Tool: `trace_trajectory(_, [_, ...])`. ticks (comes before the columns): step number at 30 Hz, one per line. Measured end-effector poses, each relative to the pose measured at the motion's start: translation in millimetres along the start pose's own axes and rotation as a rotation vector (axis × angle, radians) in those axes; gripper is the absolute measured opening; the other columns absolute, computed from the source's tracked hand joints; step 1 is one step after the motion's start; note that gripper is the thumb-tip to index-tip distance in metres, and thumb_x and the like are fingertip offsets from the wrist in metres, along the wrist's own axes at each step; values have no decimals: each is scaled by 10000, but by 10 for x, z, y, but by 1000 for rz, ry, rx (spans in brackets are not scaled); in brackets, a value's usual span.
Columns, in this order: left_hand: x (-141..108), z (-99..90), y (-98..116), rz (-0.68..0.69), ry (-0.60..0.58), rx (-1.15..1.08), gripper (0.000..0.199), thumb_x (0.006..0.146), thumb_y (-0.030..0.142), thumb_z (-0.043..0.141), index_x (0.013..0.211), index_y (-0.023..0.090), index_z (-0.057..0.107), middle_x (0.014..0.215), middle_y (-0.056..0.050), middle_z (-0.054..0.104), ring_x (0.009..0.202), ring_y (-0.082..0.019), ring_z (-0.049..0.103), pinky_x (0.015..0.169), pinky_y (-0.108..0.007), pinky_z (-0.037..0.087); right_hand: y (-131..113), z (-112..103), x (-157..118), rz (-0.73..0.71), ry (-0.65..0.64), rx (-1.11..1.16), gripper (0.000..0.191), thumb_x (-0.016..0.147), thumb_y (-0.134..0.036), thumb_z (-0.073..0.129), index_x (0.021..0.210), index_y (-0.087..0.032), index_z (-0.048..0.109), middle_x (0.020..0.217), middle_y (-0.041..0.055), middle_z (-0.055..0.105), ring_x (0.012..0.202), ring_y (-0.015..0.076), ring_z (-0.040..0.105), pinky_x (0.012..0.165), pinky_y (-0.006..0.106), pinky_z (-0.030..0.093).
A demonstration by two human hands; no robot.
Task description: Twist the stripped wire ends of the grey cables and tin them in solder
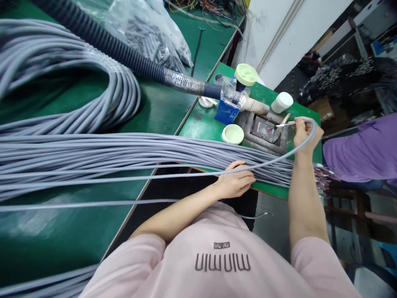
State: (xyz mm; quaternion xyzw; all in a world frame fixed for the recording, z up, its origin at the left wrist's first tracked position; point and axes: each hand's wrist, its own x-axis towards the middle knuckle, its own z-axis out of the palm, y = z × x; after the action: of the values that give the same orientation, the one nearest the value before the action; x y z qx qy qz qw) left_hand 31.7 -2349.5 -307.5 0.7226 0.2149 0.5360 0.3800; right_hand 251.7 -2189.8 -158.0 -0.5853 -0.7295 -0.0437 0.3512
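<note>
My right hand (305, 134) pinches a single grey cable (291, 154) close to its stripped end. Thin coloured wires (271, 128) fan out from that end, over the shiny square top of a metal pot (263, 130). From my right hand the cable loops back and runs leftward past my left hand. My left hand (237, 180) is curled, its thumb and fingers closed about the same cable, against the edge of a thick bundle of grey cables (173, 151). The bundle's stripped ends (324, 176) lie beyond my right forearm.
A ribbed black hose (124, 51) reaches the pot beside a blue box (227, 111). A pale green tub (232, 134), a yellow-lidded jar (246, 74) and a white tub (282, 102) stand around it. Coiled cable (120, 87) lies left. A person in purple (362, 149) sits right.
</note>
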Motion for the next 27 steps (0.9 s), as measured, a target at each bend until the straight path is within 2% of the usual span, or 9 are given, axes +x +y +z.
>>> trace_trajectory(6, [1,8,-28,26,-32,49,250,864,218,529,1062,260,676,1066,-63,733,1191,-235,593,1094,-457,327,138,109,48,-32,14,-51,246,904,-348,533,828,-158,669,757,24,671,742,173,661,756,333,541])
trace_trajectory(10, [-6,23,-27,46,5,54,265,853,204,545,1077,265,673,1059,-53,736,1186,-219,600,1106,-428,300,161,154,68,-39,2,-79,227,894,-316,541,804,-153,672,741,23,678,695,162,648,711,303,516])
trace_trajectory(16, [-8,24,-62,-6,26,-55,259,835,208,586,1061,286,686,1054,-43,735,1177,-218,605,1124,-431,288,189,235,54,-37,5,-122,195,862,-275,569,761,-158,688,694,22,688,658,164,646,663,282,488])
trace_trajectory(19, [9,20,-56,-16,63,-108,242,830,199,599,1038,281,695,1037,-48,736,1162,-227,613,1117,-444,300,151,219,45,-42,10,-115,202,867,-272,570,759,-157,695,702,29,701,658,166,653,667,286,499])
trace_trajectory(21, [28,0,52,-14,40,-110,218,842,206,588,1017,267,703,1028,-58,736,1153,-235,614,1117,-462,304,68,144,20,-55,28,-106,219,888,-299,557,799,-162,703,738,30,711,688,170,663,697,300,518])
trace_trajectory(23, [48,-56,267,24,-78,-192,197,861,230,572,995,252,715,1012,-68,738,1098,-227,635,1109,-449,335,-80,15,-48,-81,32,-96,235,912,-329,539,873,-174,711,808,35,724,757,180,678,754,325,535])
trace_trajectory(26, [82,-227,661,131,-452,-598,211,891,273,565,1018,234,729,1014,-73,743,976,-179,677,990,-305,470,-418,-244,-271,-159,17,-78,208,918,-320,559,981,-207,721,928,49,737,871,200,682,828,365,539])
trace_trajectory(27, [96,-298,759,100,-554,-748,223,893,285,575,1038,214,730,1029,-83,742,954,-172,685,925,-265,503,-547,-334,-376,-198,3,-59,191,910,-299,577,1004,-222,724,959,52,739,892,207,679,836,376,538])
